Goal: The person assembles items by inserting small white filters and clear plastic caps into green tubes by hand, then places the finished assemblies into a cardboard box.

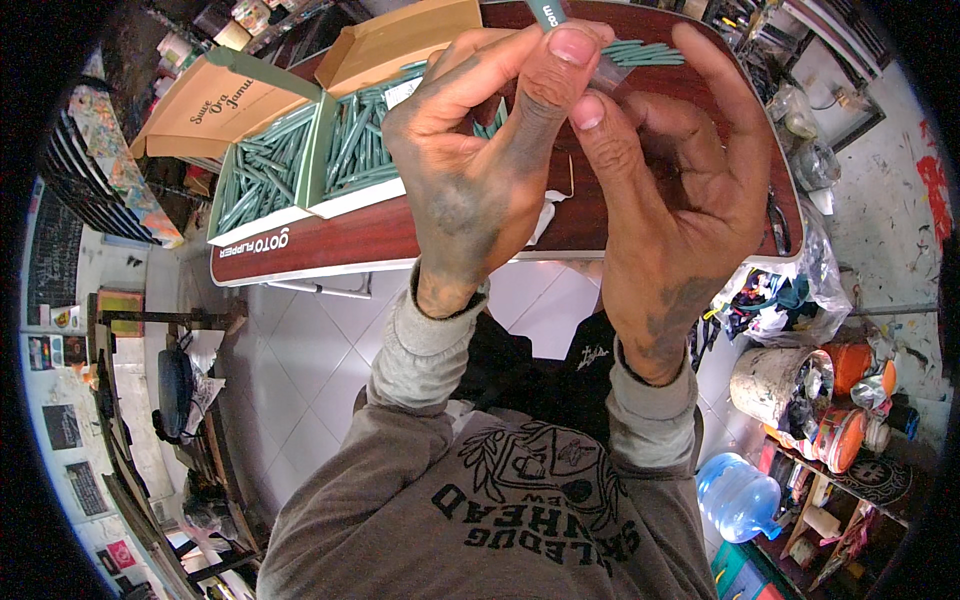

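Observation:
Raised over the table, my left hand [480, 160] is closed, its thumb pressed against a dark green pen [548, 12] with white print. Only one end of this pen shows past the thumb. Close beside it my right hand [680, 190] pinches with thumb and forefinger what looks like a bit of clear plastic [612, 74]; its other fingers are curled loosely. Left of my hands, an open cardboard box [268, 228] and a second open box [360, 199] are full of green pens [265, 170]. More loose green pens [640, 52] lie in a row behind my right hand.
The dark red table [340, 232] has a pale rim. A white scrap [545, 217] lies near its front edge. To the right are a plastic bag of scraps [780, 300], a paint-stained bucket [775, 385] and a blue water jug [738, 495]. A wooden rack [130, 430] stands at left.

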A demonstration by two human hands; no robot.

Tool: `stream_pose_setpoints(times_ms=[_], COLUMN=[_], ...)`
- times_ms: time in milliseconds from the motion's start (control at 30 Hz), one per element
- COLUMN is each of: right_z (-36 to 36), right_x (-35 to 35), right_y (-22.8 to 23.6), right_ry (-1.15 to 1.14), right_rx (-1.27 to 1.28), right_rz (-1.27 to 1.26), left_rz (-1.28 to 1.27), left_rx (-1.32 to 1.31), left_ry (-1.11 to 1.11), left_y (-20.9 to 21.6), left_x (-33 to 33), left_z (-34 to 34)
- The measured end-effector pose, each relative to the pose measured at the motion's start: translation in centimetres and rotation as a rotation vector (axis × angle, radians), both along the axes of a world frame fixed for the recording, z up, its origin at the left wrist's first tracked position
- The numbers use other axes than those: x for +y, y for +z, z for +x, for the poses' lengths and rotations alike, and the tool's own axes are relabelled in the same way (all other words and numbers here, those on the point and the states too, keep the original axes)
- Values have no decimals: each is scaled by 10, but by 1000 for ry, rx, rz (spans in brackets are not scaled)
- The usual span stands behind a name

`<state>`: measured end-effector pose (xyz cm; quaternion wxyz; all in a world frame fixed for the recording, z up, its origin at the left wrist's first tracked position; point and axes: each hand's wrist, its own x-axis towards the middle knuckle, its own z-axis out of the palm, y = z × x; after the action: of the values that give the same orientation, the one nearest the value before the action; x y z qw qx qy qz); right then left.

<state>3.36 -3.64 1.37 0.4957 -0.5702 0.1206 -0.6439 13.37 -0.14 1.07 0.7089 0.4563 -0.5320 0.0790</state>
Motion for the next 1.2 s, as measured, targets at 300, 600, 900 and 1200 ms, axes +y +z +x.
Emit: stream_pose_setpoints(times_ms=[300, 600, 900, 1200], right_z=[-7, -14, -15, -15], right_x=[-12, -9, 6, 1], right_y=[-14, -10, 12, 3], right_ry=[86, 167, 146, 167], right_rx=[105, 139, 180, 151], right_rz=[-51, 166, 217, 159], left_rz=[-4, 137, 178, 156], left_rx=[24, 251, 242, 174], left_ry=[8, -18, -13, 11], left_y=[3, 11, 18, 21], left_x=[-2, 1, 4, 2], left_z=[0, -9, -11, -13])
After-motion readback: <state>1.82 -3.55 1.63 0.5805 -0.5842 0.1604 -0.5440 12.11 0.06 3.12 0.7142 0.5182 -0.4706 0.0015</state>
